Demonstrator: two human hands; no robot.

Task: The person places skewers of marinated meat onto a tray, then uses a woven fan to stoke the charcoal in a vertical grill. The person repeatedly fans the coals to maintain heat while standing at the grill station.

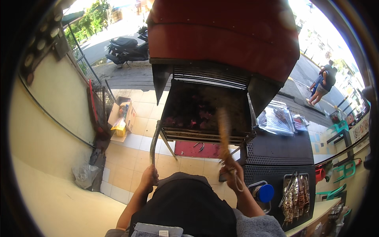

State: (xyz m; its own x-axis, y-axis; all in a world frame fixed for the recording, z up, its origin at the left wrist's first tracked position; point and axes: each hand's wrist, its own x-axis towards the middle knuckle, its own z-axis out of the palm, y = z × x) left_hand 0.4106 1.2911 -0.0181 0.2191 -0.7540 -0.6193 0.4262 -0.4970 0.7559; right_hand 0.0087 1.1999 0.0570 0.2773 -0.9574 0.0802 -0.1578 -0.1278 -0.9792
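Note:
My left hand [150,177] is closed around the lower end of a long, slightly bent pole [154,142], whose top reaches the front left corner of a charcoal grill [207,134]. My right hand [232,173] grips a yellowish-brown handled thing [224,130], blurred and too indistinct to name, held upward over the grill's front right part. A loop of cord hangs at my right wrist. Reddish glowing coals [194,122] lie in the dark grill bed, beneath a red metal hood [222,41].
Right of the grill, a black table [278,152] holds a tray of skewers [297,197] with tongs, a blue-lidded jar [264,193] and a plastic-covered tray [275,118]. An open cardboard box [130,117] sits left. Beyond are a motorcycle [125,49] and people [324,80].

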